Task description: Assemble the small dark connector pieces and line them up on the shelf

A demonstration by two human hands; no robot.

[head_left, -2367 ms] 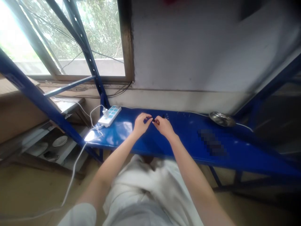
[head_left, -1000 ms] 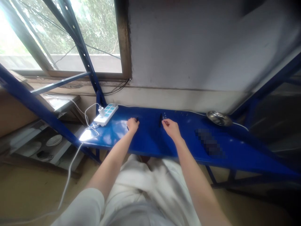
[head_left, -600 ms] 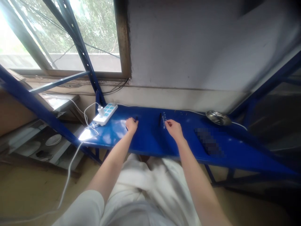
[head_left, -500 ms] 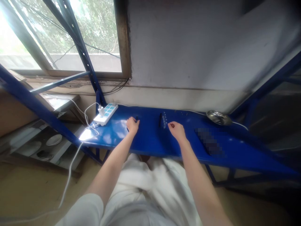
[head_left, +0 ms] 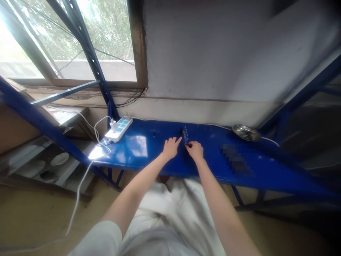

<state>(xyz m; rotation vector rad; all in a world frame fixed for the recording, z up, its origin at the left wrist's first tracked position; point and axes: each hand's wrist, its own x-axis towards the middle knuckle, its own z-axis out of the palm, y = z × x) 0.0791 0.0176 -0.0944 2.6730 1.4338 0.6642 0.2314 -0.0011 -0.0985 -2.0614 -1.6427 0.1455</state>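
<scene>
My left hand (head_left: 171, 148) is over the blue table (head_left: 213, 156) with its fingers spread and holds nothing. Its index finger points to a short dark strip (head_left: 181, 132), and the fingertip is close to it. Right of that strip lies a row of several small clear pieces (head_left: 185, 132). At the near end of this row is my right hand (head_left: 195, 150), thumb and finger pinched together; what is between them is too small to make out. A tiny black piece (head_left: 153, 134) stands alone farther left on the table.
A white power strip (head_left: 119, 130) with a plugged-in charger lies at the table's left end. A shiny metal bowl (head_left: 246, 132) sits at the back right. Nearer is a blurred-out dark object (head_left: 236, 159). Blue frame posts rise on both sides.
My hands were together, then parted. My left hand has let go of the small black piece on the left and moved right, fingers spreading. My right hand has returned to the clear pieces.
</scene>
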